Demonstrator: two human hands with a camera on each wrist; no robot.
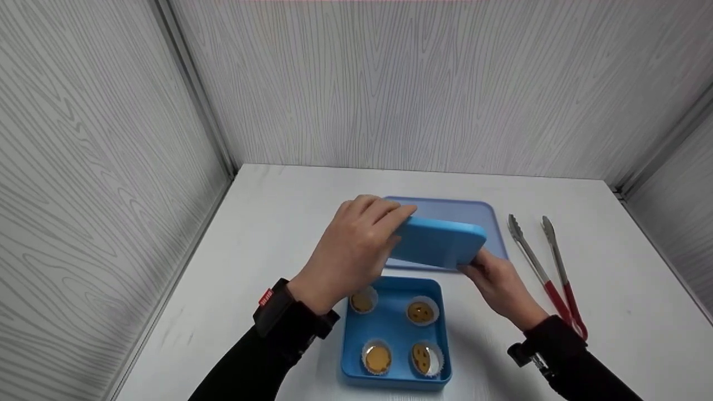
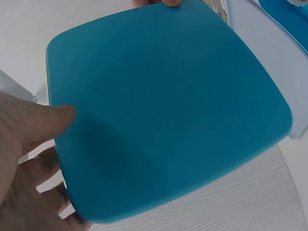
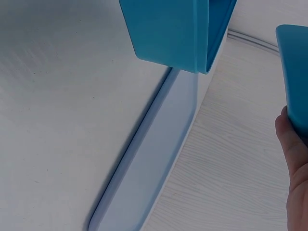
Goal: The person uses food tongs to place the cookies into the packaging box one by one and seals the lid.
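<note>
Both hands hold a flat blue lid (image 1: 437,244), tilted, above the tray and the far side of a blue box (image 1: 396,334). My left hand (image 1: 356,245) grips its left end, with the thumb (image 2: 53,120) on the broad face and the fingers behind it. Pinching the opposite end is my right hand (image 1: 501,287); only its fingertips show at the top of the left wrist view. Inside the uncovered box are several round cookies in paper cups, such as a cookie with holes (image 1: 419,313) and a plainer cookie (image 1: 378,359). The left hand overlaps the box's far left corner in the head view.
Behind the box lies a pale blue tray (image 1: 473,210), partly covered by the lid in the head view. Metal tongs (image 1: 535,259) with red handles lie spread to the right. Grey wood-grain panels (image 1: 390,83) stand at the back and sides of the white table (image 1: 234,312).
</note>
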